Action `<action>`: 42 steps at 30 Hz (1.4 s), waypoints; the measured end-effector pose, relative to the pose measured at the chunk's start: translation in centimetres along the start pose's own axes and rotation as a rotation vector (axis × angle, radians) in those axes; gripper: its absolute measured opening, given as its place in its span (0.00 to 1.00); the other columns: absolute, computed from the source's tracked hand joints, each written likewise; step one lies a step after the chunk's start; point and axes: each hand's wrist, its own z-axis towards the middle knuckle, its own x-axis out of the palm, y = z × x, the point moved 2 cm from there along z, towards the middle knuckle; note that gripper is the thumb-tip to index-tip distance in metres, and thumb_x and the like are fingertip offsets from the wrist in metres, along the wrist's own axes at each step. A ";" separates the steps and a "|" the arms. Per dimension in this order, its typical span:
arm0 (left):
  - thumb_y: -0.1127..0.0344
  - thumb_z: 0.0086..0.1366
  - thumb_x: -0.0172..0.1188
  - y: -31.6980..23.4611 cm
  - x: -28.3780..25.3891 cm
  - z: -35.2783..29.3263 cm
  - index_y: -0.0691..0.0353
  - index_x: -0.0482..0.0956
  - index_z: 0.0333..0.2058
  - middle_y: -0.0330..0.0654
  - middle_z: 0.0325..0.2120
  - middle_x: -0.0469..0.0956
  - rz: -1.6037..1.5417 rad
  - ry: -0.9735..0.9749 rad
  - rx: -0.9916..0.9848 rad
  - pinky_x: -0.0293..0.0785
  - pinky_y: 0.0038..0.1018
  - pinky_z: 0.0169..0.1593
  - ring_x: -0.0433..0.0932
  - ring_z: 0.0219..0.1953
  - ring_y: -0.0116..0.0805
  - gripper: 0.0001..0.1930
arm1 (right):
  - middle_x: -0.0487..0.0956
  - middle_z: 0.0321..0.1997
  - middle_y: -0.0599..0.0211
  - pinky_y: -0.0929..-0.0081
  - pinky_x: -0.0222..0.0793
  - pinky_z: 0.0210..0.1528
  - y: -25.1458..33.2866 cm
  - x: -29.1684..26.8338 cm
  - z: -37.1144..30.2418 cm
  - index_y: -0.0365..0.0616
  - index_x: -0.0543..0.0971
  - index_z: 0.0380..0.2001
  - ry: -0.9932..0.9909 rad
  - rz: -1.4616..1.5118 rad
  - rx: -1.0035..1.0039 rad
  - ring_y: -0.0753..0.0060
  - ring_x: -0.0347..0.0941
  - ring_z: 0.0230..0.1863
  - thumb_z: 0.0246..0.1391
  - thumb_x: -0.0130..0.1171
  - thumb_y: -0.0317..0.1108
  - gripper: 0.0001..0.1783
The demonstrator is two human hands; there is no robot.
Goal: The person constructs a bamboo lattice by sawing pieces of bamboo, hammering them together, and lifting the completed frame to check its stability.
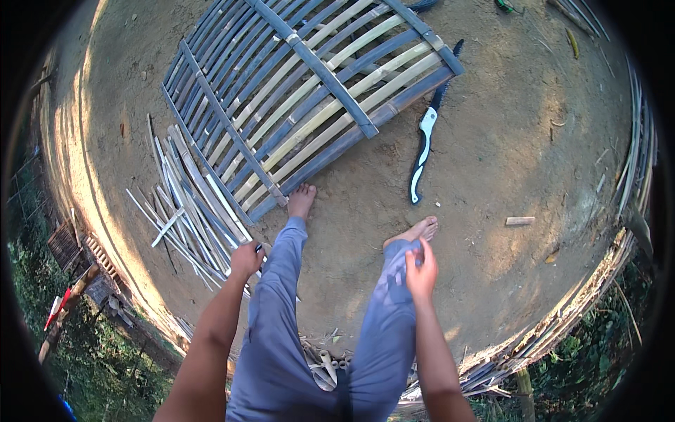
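Left hand (246,260): closed around a small dark object (258,247) (its kind I cannot tell), beside the bamboo strips (188,172).
Right hand (421,273): half open, over the right leg (383,320).
Bamboo frame (316,65): far, its far edge cut off.
Saw (427,123): right, blade partly hidden.

Well right of the left-hand grip (247,259), a short flat wooden offcut (520,221) lies on brown earth (485,281). Far left of the grip and nearer the body, a red-and-white object (59,308) sits beside a log (84,280) and green foliage (98,362).
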 end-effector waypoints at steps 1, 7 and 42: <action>0.52 0.64 0.59 1.4 1.6 -3.2 0.58 0.83 0.42 0.57 0.36 0.84 -0.011 0.020 -0.068 0.80 0.51 0.47 0.84 0.42 0.60 0.17 | 0.79 0.55 0.44 0.56 0.71 0.60 -0.8 0.9 6.1 0.40 0.73 0.64 0.062 -0.096 0.000 0.46 0.77 0.56 0.58 0.68 0.37 0.33; 0.40 0.66 0.56 4.4 12.3 -26.8 0.65 0.85 0.32 0.61 0.30 0.83 -0.072 0.213 -0.460 0.79 0.52 0.44 0.84 0.38 0.63 0.29 | 0.75 0.60 0.41 0.49 0.69 0.61 -2.4 5.7 26.0 0.45 0.63 0.66 0.048 -0.305 0.095 0.38 0.73 0.61 0.56 0.69 0.42 0.39; 0.58 0.65 0.60 -12.9 7.2 -20.2 0.57 0.84 0.37 0.53 0.31 0.85 -1.140 -0.295 -0.446 0.79 0.47 0.44 0.84 0.38 0.56 0.11 | 0.71 0.28 0.72 0.76 0.64 0.30 25.0 -26.3 -0.9 0.38 0.72 0.39 0.095 -0.469 -0.148 0.80 0.65 0.27 0.65 0.64 0.35 0.13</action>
